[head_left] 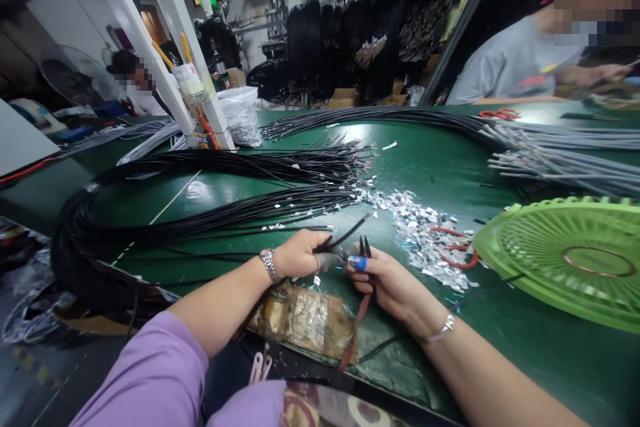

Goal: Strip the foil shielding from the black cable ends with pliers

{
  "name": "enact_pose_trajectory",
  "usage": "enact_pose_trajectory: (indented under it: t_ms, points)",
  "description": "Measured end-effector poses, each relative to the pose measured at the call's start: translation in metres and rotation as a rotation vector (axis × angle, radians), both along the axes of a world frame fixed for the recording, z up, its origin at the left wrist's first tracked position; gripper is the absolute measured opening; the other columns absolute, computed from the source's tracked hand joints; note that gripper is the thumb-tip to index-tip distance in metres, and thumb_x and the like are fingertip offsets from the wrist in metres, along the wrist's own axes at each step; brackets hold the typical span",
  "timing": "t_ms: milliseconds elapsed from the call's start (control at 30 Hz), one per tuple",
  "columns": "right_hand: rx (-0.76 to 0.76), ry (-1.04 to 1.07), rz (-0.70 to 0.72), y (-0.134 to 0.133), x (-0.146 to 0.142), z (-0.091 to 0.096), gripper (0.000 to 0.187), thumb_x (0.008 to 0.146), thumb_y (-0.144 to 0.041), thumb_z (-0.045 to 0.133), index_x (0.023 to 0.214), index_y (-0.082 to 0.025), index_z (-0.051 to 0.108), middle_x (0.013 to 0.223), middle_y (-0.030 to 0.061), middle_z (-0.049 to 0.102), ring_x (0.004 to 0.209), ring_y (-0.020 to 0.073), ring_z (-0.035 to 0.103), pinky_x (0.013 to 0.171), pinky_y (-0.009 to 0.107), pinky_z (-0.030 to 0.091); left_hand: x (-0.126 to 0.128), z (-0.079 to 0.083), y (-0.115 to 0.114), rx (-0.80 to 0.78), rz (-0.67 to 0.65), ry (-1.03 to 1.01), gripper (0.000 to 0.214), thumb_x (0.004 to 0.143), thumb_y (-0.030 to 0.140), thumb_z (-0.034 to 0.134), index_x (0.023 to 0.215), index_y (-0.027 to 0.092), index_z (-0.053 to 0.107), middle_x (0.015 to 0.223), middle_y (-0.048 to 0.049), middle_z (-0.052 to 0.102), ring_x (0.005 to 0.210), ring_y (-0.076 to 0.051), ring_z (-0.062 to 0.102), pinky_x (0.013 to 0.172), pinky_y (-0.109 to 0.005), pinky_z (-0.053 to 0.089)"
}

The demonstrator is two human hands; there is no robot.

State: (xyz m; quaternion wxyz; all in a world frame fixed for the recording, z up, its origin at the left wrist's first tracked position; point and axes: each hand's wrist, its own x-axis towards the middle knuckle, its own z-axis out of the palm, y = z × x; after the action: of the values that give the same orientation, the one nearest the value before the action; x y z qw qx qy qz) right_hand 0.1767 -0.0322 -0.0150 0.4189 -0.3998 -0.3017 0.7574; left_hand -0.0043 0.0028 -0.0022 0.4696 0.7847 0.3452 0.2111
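Note:
Near the table's front edge, my left hand point(303, 255) is closed round a black cable point(353, 229), whose free end sticks up to the right. Its fingertips, wrapped in greyish covers, meet those of my right hand point(387, 280). That hand is closed on a pair of pliers point(365, 248) with two dark jaws pointing up and a reddish-brown handle hanging below. Blue tape point(357, 263) is wrapped round one right-hand digit. What lies between the fingertips is too small to make out. Below the hands is a tape-covered block point(305, 320).
Bundles of black cables point(240, 210) lie left on the green table point(440, 160). White and blue scraps point(415, 233) pile beside red-handled scissors point(463, 257) and a green fan cover point(565, 260). Grey cables point(545, 157) lie far right. A white post point(170, 47) rises left; a co-worker point(510, 60) sits across.

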Motion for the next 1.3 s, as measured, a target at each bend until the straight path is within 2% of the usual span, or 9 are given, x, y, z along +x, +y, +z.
enact_pose_trajectory:
  t_ms: [167, 300, 433, 533, 667, 800, 900, 1033, 1300]
  points:
    - [0.07, 0.021, -0.17, -0.004, -0.005, -0.001, 0.026, 0.05, -0.021, 0.078, 0.066, -0.018, 0.057, 0.055, -0.0034, 0.052, 0.047, 0.0058, 0.033, 0.039, 0.016, 0.021, 0.006, 0.002, -0.003, 0.154, 0.115, 0.098, 0.025, 0.085, 0.038, 0.056, 0.076, 0.015, 0.055, 0.064, -0.0006, 0.055, 0.057, -0.011, 0.046, 0.055, -0.021, 0.034]
    - [0.047, -0.005, -0.186, -0.003, -0.005, -0.002, 0.028, 0.05, -0.021, 0.077, 0.067, -0.018, 0.056, 0.055, -0.004, 0.051, 0.046, 0.0054, 0.031, 0.039, 0.017, 0.02, 0.011, 0.003, -0.007, 0.307, 0.194, 0.211, 0.021, 0.085, 0.033, 0.055, 0.072, 0.016, 0.051, 0.066, -0.0022, 0.054, 0.06, -0.013, 0.044, 0.057, -0.024, 0.03]
    - [0.059, -0.041, -0.205, -0.003, -0.006, -0.001, 0.029, 0.05, -0.021, 0.076, 0.069, -0.018, 0.053, 0.056, -0.0046, 0.049, 0.047, 0.0057, 0.031, 0.039, 0.018, 0.019, 0.013, 0.0, -0.009, 0.316, 0.247, 0.22, 0.016, 0.083, 0.029, 0.056, 0.074, 0.017, 0.05, 0.063, -0.0008, 0.051, 0.058, -0.013, 0.042, 0.056, -0.025, 0.028]
    - [0.103, -0.112, -0.147, -0.01, -0.011, -0.002, 0.031, 0.051, -0.023, 0.073, 0.072, -0.019, 0.052, 0.057, -0.0055, 0.048, 0.047, 0.0063, 0.032, 0.04, 0.018, 0.019, 0.011, 0.0, -0.002, 0.222, 0.372, 0.066, 0.014, 0.081, 0.027, 0.056, 0.075, 0.017, 0.05, 0.062, 0.0009, 0.051, 0.055, -0.011, 0.043, 0.055, -0.023, 0.031]
    - [0.351, -0.337, 0.054, -0.019, -0.014, -0.006, 0.024, 0.063, -0.03, 0.068, 0.079, -0.02, 0.053, 0.059, -0.0053, 0.05, 0.051, 0.0099, 0.039, 0.044, 0.021, 0.03, 0.005, 0.006, 0.01, -0.257, 0.625, -0.186, 0.024, 0.083, 0.04, 0.055, 0.076, 0.018, 0.046, 0.046, 0.008, 0.04, 0.035, -0.006, 0.03, 0.039, -0.019, 0.022]
    - [0.635, -0.728, 0.035, -0.012, -0.003, -0.009, 0.028, 0.079, -0.048, 0.054, 0.069, -0.023, 0.046, 0.054, -0.0042, 0.046, 0.051, 0.014, 0.042, 0.049, 0.027, 0.037, 0.001, 0.012, 0.009, -0.652, 0.385, -0.341, 0.034, 0.072, 0.045, 0.067, 0.073, 0.017, 0.048, 0.04, 0.0109, 0.035, 0.029, -0.002, 0.02, 0.033, -0.017, 0.013]
    - [0.823, -0.99, -0.005, -0.006, 0.005, -0.012, 0.024, 0.086, -0.046, 0.046, 0.079, -0.023, 0.051, 0.069, 0.0035, 0.061, 0.063, 0.0209, 0.056, 0.059, 0.034, 0.045, -0.001, 0.013, 0.007, -0.79, 0.256, -0.384, 0.033, 0.069, 0.04, 0.07, 0.073, 0.016, 0.048, 0.039, 0.0113, 0.035, 0.028, -0.001, 0.018, 0.032, -0.015, 0.012]
    - [1.072, -1.099, -0.08, -0.004, 0.006, -0.016, 0.021, 0.089, -0.028, 0.04, 0.098, -0.019, 0.055, 0.09, 0.0113, 0.066, 0.084, 0.0253, 0.062, 0.075, 0.038, 0.05, -0.003, 0.011, 0.007, -0.855, 0.184, -0.406, 0.03, 0.071, 0.036, 0.07, 0.075, 0.017, 0.046, 0.038, 0.0116, 0.036, 0.027, -0.002, 0.017, 0.031, -0.014, 0.012]
    - [1.277, -1.208, -0.184, 0.0, 0.005, -0.019, 0.013, 0.084, -0.015, 0.045, 0.083, -0.022, 0.056, 0.075, 0.0061, 0.061, 0.068, 0.0215, 0.057, 0.061, 0.033, 0.048, -0.001, 0.01, 0.005, -0.893, 0.069, -0.332, 0.036, 0.066, 0.043, 0.073, 0.074, 0.017, 0.049, 0.036, 0.0109, 0.036, 0.025, -0.003, 0.02, 0.029, -0.015, 0.012]
